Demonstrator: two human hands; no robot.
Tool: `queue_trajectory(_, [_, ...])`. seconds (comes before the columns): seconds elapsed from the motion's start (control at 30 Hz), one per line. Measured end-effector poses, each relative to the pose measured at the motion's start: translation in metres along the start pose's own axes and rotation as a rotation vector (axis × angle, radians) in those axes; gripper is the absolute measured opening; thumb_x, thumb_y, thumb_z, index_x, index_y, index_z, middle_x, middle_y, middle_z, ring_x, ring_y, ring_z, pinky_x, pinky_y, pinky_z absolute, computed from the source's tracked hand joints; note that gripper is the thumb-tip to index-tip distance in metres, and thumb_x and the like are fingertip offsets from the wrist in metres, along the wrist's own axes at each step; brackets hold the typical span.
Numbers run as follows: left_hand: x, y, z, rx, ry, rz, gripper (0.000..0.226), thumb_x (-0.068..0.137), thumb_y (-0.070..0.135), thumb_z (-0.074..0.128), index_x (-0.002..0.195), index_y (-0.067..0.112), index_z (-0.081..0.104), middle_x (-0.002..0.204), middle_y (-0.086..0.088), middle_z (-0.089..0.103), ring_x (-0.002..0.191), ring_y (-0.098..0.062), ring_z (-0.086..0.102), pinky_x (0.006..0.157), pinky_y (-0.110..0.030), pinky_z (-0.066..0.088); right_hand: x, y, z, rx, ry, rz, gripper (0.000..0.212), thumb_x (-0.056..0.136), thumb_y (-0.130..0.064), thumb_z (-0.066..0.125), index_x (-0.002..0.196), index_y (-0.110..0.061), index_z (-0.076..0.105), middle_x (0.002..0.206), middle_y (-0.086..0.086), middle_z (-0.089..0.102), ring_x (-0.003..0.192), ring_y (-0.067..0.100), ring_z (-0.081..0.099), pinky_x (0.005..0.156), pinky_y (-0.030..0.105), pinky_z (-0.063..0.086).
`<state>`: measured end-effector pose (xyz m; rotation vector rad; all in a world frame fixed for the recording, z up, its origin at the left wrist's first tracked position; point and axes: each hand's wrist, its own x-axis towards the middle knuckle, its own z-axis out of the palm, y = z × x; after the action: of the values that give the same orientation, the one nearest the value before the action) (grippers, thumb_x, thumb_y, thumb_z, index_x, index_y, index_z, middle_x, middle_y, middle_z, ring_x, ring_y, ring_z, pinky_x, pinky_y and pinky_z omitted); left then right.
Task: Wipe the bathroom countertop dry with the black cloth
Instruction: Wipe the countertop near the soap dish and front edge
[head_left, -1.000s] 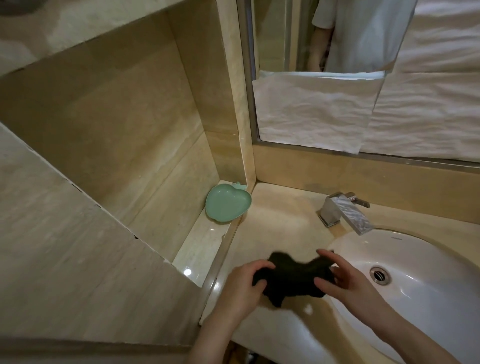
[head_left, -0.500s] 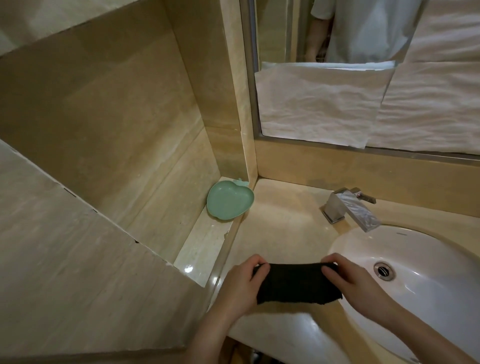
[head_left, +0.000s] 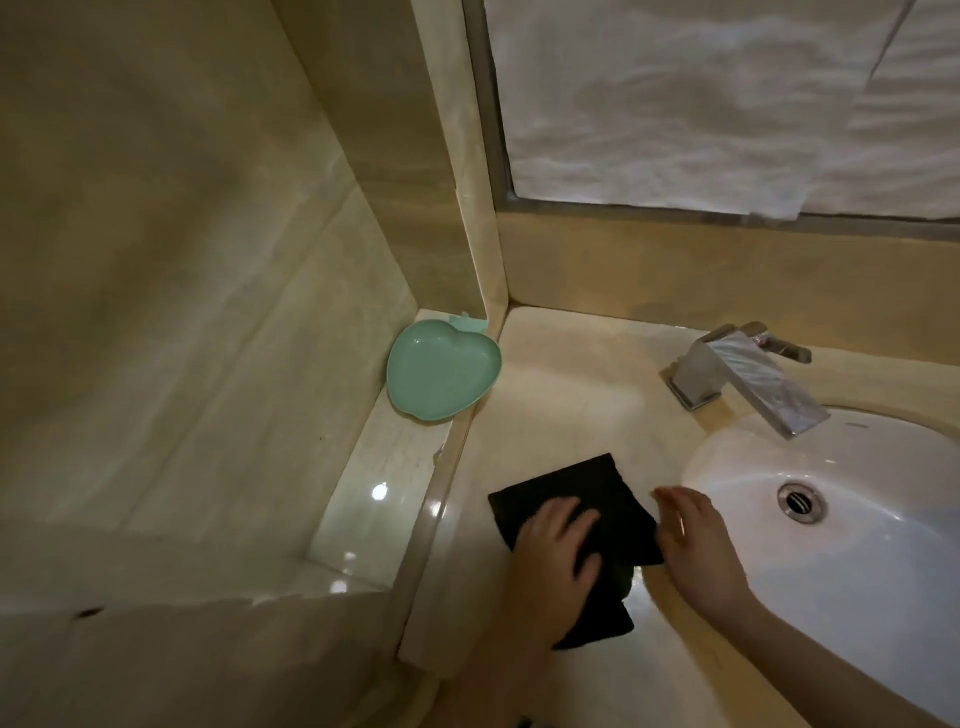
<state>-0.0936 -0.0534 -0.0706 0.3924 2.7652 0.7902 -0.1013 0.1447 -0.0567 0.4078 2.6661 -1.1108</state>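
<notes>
The black cloth (head_left: 597, 499) lies folded and flat on the desk (head_left: 571, 395), near its front edge, between the raised ledge on the left and the rim of the sink (head_left: 831, 530). The left hand (head_left: 556, 551) rests on top of it with fingers spread and fairly straight, pressing it down rather than gripping. The right hand (head_left: 696, 540) is flat and relaxed just beside the cloth's right edge, fingers straight, holding nothing; whether it touches the cloth cannot be told.

The wiping looks barely begun: most of the desk toward the back wall and around the tap (head_left: 748, 379) looks untouched.

What could go wrong from here:
- With only a flat palm on it, the cloth may bunch or unfold as it is pushed, leaving streaks.
- A sweep to the right could carry the cloth over the rim into the sink, where it may pick up water.
- A sweep toward the back left corner could knock the green dish (head_left: 441, 374), which overhangs the ledge edge slightly.
- The strip behind the tap is tight and easy to miss.
</notes>
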Motion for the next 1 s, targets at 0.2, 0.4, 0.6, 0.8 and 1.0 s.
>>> queue_trajectory(0.2, [0.036,-0.012,0.039,0.29,0.077,0.022,0.06,0.102,0.058,0.029,0.157,0.034,0.023,0.165,-0.002,0.019,0.153,-0.025,0.014,0.122,-0.047,0.011,0.017,0.005,0.028,0.011,0.149,0.062,0.056,0.1,-0.033,0.05,0.149,-0.014,0.03,0.156,0.011,0.023,0.142,0.032,0.026,0.114,0.048,0.033])
queue_trajectory(0.4, [0.075,-0.025,0.03,0.333,0.23,-0.18,0.057,0.105,0.053,0.027,0.156,0.029,0.028,0.164,-0.005,0.022,0.152,-0.026,0.019,0.121,-0.049,0.021,0.03,-0.011,0.037,0.086,0.217,0.159,0.055,0.103,-0.048,0.027,0.153,-0.034,0.009,0.16,-0.008,0.016,0.128,0.029,0.049,0.092,0.047,0.047])
queue_trajectory(0.6, [0.118,-0.034,0.024,0.299,0.306,-0.261,0.058,0.105,0.051,0.024,0.158,0.026,0.021,0.166,-0.004,0.014,0.154,-0.023,0.011,0.122,-0.046,0.014,0.031,-0.02,0.041,-0.042,0.204,0.233,0.06,0.1,-0.053,0.018,0.153,-0.035,-0.002,0.162,-0.002,0.018,0.125,0.028,0.053,0.089,0.047,0.049])
queue_trajectory(0.8, [0.178,-0.03,0.016,0.291,0.337,-0.308,0.059,0.105,0.05,0.024,0.158,0.024,0.02,0.166,-0.006,0.015,0.153,-0.025,0.011,0.123,-0.048,0.014,0.039,-0.017,0.048,-0.077,0.238,0.271,0.062,0.099,-0.049,0.021,0.155,-0.032,0.003,0.162,0.0,0.02,0.126,0.025,0.054,0.084,0.043,0.049])
queue_trajectory(1.0, [0.25,-0.025,0.004,0.333,0.369,-0.324,0.06,0.103,0.051,0.027,0.156,0.023,0.028,0.163,-0.01,0.024,0.15,-0.032,0.02,0.121,-0.054,0.018,0.047,-0.004,0.06,-0.107,0.246,0.306,0.065,0.092,-0.048,0.027,0.153,-0.03,0.016,0.153,0.007,0.038,0.115,0.032,0.061,0.065,0.039,0.049])
